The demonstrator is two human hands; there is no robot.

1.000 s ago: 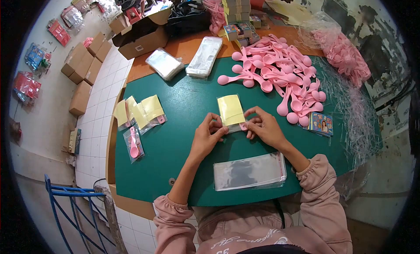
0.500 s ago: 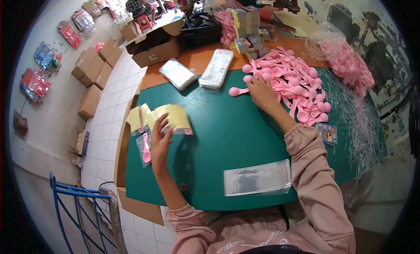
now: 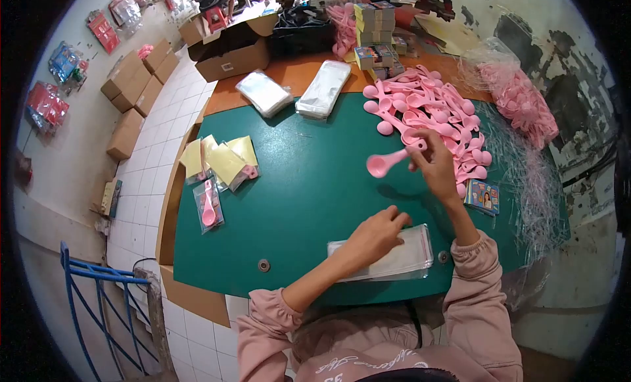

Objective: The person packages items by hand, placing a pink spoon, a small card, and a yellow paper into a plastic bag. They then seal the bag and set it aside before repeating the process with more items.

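A pink measuring spoon is pinched by its handle in my right hand, raised above the green tabletop with its bowl to the left. Just behind that hand spreads the pile of pink spoons. My left hand reaches over a stack of clear plastic bags near the front edge; its fingers are bent and slightly apart, fingertips close over the bags. On the left of the table lie several packed bags with yellow cards, and one bag with a pink spoon showing through it.
Two bundles of clear bags lie at the back beside an open cardboard box. Stacked cards stand behind the spoon pile. Printed cards, a bulging bag of pink spoons and crumpled plastic wrap are at the right.
My left hand has let go of the packed bag with the yellow card on the left and moved right to the clear bags. My right hand has drawn a spoon from the pile towards me.
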